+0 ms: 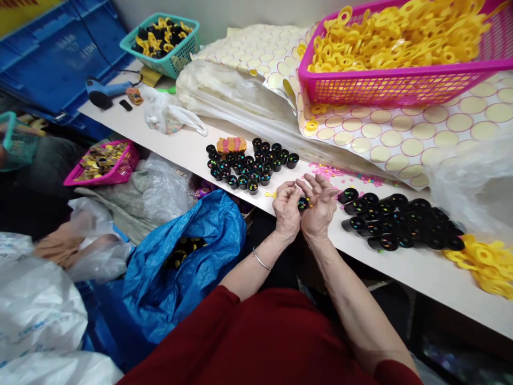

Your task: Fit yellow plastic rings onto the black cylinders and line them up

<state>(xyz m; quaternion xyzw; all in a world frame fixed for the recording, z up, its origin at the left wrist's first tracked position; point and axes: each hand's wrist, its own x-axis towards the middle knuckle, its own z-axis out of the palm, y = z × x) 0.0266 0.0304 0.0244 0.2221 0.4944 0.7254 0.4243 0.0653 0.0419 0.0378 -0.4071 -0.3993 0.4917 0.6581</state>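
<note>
At the table's front edge, my left hand (287, 210) is closed, its thumb and fingertips pinched together. What they pinch, if anything, is too small to make out. Close beside it my right hand (319, 207) is turned palm up, fingers apart and slightly curled. Between the hands shows a small black cup (303, 203) with coloured bits in it; whether a hand supports it is hidden. Left of my hands stand several black cups (253, 186) holding coloured bits. More black cups (389, 243) stand in rows to the right. Small pink pieces (328, 171) lie scattered behind my hands.
A pink basket (372, 88) of yellow ring-ended parts stands at the back right. Loose yellow parts (487, 262) lie at the right. A teal basket (180, 59), a blue heat gun (105, 91) and a plastic bag (162, 115) are farther left. Below hangs a blue sack (224, 230).
</note>
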